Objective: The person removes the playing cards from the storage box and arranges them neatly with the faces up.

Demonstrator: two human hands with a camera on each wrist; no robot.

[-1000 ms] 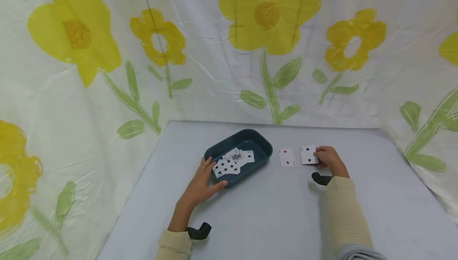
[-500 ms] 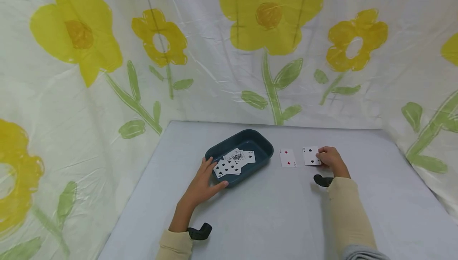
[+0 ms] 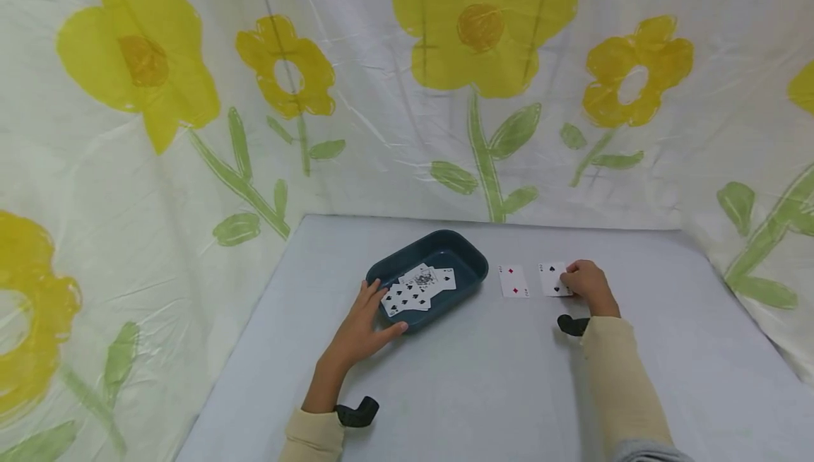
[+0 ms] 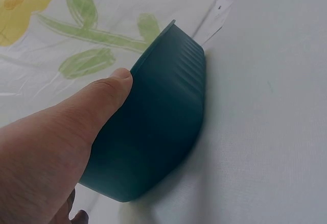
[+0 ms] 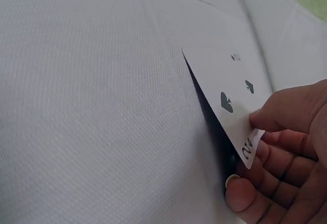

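"While the left hand (image 3: pixel 361 328) lies along the tray (image 3: pixel 453 250), how are its fingers?"

"Spread and fairly straight, over the tray's left end, with the thumb (image 4: pixel 110 94) against the outside of the near rim."

"And the right hand (image 3: pixel 588 285)?"

"Off to the tray's right, pinching the two of spades (image 3: pixel 550 280) by its right-hand end, thumb on top, fingers beneath. Seen from the right wrist, the pinched corner is raised over a dark shadow; whether the far edge touches the table (image 3: pixel 483 391) I cannot tell."

"What lies between that card and the tray?"

"The two of diamonds (image 3: pixel 514 281), face up, just beside the tray's right end and apart from the spade card."

"And inside the tray?"

"A loose, overlapping pile of cards (image 3: pixel 413 294), face up, toward the left end. Several show black spades; one has a busy black picture, too small to read."

"Around the tray?"

"A pale cloth (image 3: pixel 381 130) with yellow flowers hangs behind it. Nearer than the tray, a black curved piece (image 3: pixel 357 412) sits at the left wrist; its twin (image 3: pixel 572 325) sits at the right."
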